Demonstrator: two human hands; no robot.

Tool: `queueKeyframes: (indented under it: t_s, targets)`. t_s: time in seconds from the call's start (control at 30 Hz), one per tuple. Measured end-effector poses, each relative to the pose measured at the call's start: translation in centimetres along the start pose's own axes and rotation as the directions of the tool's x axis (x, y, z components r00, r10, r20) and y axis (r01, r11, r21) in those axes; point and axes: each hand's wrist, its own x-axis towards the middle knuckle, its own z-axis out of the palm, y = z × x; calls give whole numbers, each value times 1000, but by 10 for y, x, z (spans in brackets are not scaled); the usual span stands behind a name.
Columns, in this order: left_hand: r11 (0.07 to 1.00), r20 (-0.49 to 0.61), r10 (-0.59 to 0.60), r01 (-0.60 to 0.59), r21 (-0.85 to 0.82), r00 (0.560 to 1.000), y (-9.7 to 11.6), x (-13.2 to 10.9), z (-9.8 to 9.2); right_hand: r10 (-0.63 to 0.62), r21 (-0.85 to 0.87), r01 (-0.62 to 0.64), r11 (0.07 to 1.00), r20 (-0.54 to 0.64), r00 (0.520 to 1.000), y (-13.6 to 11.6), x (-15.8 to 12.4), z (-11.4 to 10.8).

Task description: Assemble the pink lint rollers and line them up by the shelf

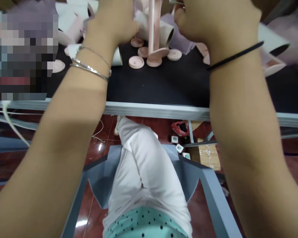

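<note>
A pink upright post on a round foot (pixel 154 36) stands on the black table (pixel 164 89) at the top middle. My left hand (pixel 111 23) is just left of it, fingers curled toward the post, and my right hand (pixel 213 19) is just right of it, fingers bent in. Both hands reach the top edge of the view, so the fingertips are cut off. Several pink round discs (pixel 136 61) lie on the table around the post's foot. White and pale pink paper tubes (pixel 167 34) lie behind the post.
The table's grey metal edge (pixel 159 110) runs across the middle. Below it are my white-clad leg (pixel 144 172), a grey chair seat (pixel 186 172), a red tiled floor, a cardboard box (pixel 206 155) and a red object (pixel 179 128). White cables hang at left.
</note>
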Motion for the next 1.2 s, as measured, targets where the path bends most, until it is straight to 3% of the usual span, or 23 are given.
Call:
queueKeyframes:
  t_s: [0.07, 0.23, 0.43, 0.6, 0.7, 0.83, 0.97, 1.03, 1.1, 1.13, 1.2]
  targets:
    - [994, -18, -106, 105, -35, 994, -6, 3, 0, -79, -287, 54, 956, -77, 994, 8, 4, -3]
    - [967, -186, -253, 242, -76, 949, -10, 3, -6, 165, -189, -205, 960, -208, 964, 21, 16, -6]
    - [986, -331, -166, 160, -46, 929, -10, 3, -10, 244, 32, -247, 968, -332, 911, 30, 17, -7]
    - [993, -352, -116, 97, -71, 929, -6, 6, -1, 95, -47, -113, 993, -286, 953, 27, 21, -7]
    - [993, -335, -102, 76, -89, 937, -6, 7, 2, 113, -61, -135, 989, -283, 953, 25, 22, -6]
    - [992, -346, -88, 49, -119, 934, -12, 7, -3, 227, 34, -230, 973, -346, 910, 35, 21, -8]
    - [954, -361, -60, -53, -296, 931, -13, -11, -37, 364, 175, -320, 931, -473, 802, 49, 19, -17]
    - [917, -305, 51, -165, -363, 951, -10, -33, -62, 401, 236, -325, 916, -535, 744, 55, 18, -23]
    - [927, -80, 162, -179, -328, 984, -4, -60, -79, 402, 264, -303, 916, -568, 718, 59, 18, -27]
    - [928, 33, 227, -205, -310, 973, -1, -73, -82, 402, 274, -296, 915, -572, 715, 61, 18, -28]
    - [898, 179, 410, -361, -253, 894, 5, -91, -76, 408, 297, -286, 911, -554, 725, 65, 20, -26]
